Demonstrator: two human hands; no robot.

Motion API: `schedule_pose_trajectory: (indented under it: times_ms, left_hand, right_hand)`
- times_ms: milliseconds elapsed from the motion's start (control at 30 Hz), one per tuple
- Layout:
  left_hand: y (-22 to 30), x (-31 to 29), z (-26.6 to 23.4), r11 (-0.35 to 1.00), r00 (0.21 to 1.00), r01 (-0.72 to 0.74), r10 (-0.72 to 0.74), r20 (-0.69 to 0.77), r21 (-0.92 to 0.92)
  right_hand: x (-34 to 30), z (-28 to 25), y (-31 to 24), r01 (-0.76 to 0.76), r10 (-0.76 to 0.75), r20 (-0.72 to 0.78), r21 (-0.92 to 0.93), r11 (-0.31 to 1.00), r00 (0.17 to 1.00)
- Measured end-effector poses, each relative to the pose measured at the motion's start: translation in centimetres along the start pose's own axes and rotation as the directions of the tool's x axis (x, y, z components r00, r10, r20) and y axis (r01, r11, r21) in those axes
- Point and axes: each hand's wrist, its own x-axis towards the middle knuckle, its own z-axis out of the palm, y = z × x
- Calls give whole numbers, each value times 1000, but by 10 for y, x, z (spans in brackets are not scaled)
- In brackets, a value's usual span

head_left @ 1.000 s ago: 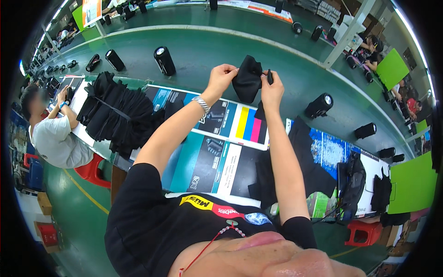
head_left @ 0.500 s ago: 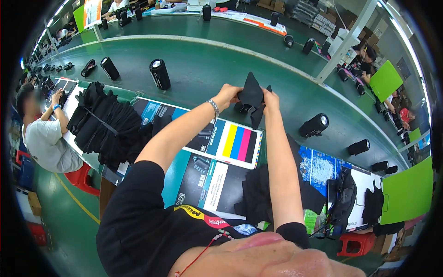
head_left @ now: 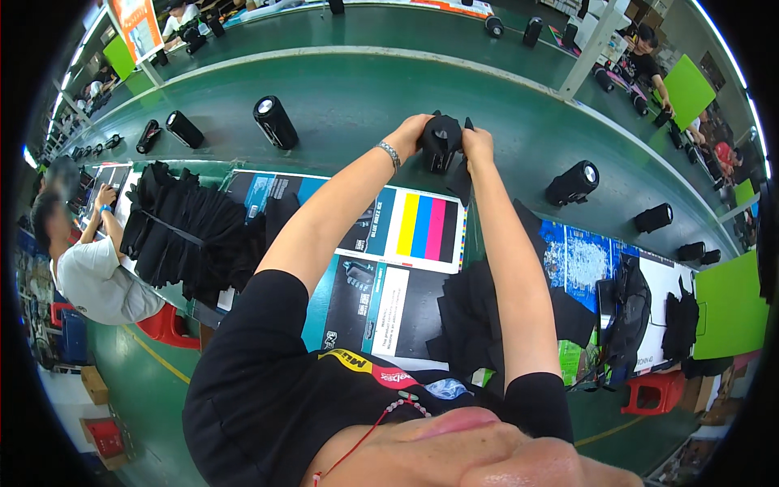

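Observation:
Both my arms reach out over the green conveyor belt (head_left: 357, 97). My left hand (head_left: 412, 135) and my right hand (head_left: 479, 148) are closed on the edges of a black cloth piece (head_left: 441, 130), one at each side. The cloth lies over a dark upright cylinder between them, which looks like a speaker; the cloth hides most of it. A flap of cloth hangs below my right hand. My fingertips are partly hidden by the fabric. The nearest other black cylindrical speaker (head_left: 276, 123) stands left of my hands, and another speaker (head_left: 573, 185) leans to the right.
Printed sheets (head_left: 381, 308) cover the worktable before me. A tied bundle of black cloth (head_left: 182, 231) lies at left, and loose black cloth pieces (head_left: 475, 312) lie near my right forearm. More speakers (head_left: 654, 217) stand along the belt. A co-worker (head_left: 101, 268) sits at left.
The cloth, pointed and raised between my hands before, now sits lower and rounder over the dark cylinder. The belt and its speakers appear shifted in the picture.

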Motion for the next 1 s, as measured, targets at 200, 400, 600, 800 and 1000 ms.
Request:
schedule_pose_trajectory:
  times_ms: [200, 400, 600, 800, 1000]
  left_hand:
    - [-14, 61, -47, 829, 938, -268, 342, -65, 491]
    - [-79, 85, -45, 108, 679, -302, 721, 135, 947]
    - [-91, 103, -68, 269, 584, -456, 809, 58, 848]
    - [-68, 49, -1, 615, 767, -360, 623, -153, 702]
    - [3, -46, 68, 137, 650, -567, 680, 339, 812]
  right_hand:
    - [-3, -2, -2, 75, -87, 85, 138, 988, 993]
    - [11, -16, 43, 50, -22, 90, -316, 947, 996]
    - [5, -14, 28, -13, 60, 150, -300, 954, 987]
    - [6, -35, 65, -26, 34, 20, -311, 950, 999]
    - [-23, -49, 36, 204, -260, -53, -478, 854, 964]
